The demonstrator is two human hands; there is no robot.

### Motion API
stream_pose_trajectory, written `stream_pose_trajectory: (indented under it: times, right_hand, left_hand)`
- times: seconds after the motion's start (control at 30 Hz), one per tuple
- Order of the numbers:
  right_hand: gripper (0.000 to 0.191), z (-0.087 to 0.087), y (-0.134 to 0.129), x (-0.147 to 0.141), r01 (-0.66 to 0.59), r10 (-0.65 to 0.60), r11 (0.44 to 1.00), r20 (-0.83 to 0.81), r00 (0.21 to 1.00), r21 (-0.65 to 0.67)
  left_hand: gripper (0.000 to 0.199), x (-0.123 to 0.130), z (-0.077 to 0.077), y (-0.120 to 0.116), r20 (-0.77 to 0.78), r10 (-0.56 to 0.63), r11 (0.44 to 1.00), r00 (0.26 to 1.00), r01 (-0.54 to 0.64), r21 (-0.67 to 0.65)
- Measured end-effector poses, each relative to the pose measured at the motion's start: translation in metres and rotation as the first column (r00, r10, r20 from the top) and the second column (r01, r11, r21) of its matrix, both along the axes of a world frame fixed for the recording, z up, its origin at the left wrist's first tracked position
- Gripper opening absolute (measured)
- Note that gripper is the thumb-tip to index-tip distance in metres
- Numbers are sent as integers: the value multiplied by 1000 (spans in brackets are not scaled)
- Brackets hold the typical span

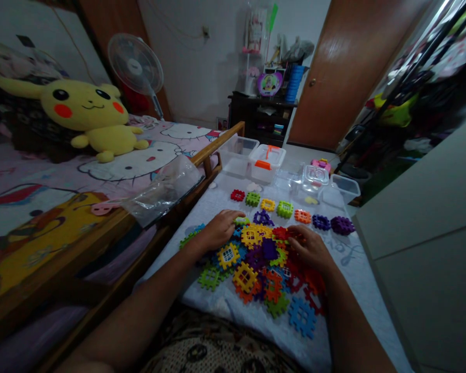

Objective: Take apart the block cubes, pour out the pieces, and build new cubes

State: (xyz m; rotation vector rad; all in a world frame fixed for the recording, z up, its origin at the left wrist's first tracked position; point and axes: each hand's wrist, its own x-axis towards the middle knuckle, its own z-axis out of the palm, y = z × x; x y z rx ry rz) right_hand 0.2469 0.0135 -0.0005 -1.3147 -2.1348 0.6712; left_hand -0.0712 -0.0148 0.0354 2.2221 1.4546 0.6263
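Observation:
A heap of plastic interlocking blocks [244, 277] in several colours lies on the cloth-covered table before me. At the heap's far left edge is my left hand [219, 229], its fingers curled down around a green block [241, 221]. My right hand [309, 247] reaches over the heap's right side, with thumb and fingers closed at the edge of a red block [281, 233]; part of its grip is hidden. Between the hands lie yellow blocks [252, 235] and a dark purple block [270, 249]. More red blocks [314, 280] rest under the right wrist.
Beyond the heap runs a row of blocks sorted by colour, including a green stack [285, 209] and a purple stack [342, 225]. Clear plastic boxes [238, 155] and an orange-latched box [267, 158] stand at the far end. A wooden bed rail [171, 207] borders the left.

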Motion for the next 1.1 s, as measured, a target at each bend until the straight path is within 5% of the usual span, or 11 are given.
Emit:
stream_pose_trajectory:
  times: [0.17, 0.4, 0.6, 0.93, 1.1]
  right_hand:
    - [29, 0, 0, -1, -1, 1, 1000, -8, 1000, 4]
    - [27, 0, 0, 0, -2, 3, 1000, -15, 1000, 11]
    - [28, 3, -1, -1, -4, 4, 1000, 0, 1000, 19]
    - [25, 1, 0, 0, -12, 12, 1000, -8, 1000, 21]
    - [26, 1, 0, 0, -5, 5, 1000, -12, 1000, 22]
  left_hand:
    - [63, -13, -2, 10, -97, -115, 988, 989, 103, -118]
    - [38, 1, 0, 27, -225, -82, 985, 971, 45, -164]
    - [43, 4, 3, 42, -367, -57, 982, 928, -13, -186]
    - [69, 0, -6, 65, -137, -74, 953, 988, 29, -303]
    - [67, -9, -4, 61, -48, -33, 987, 998, 25, -159]
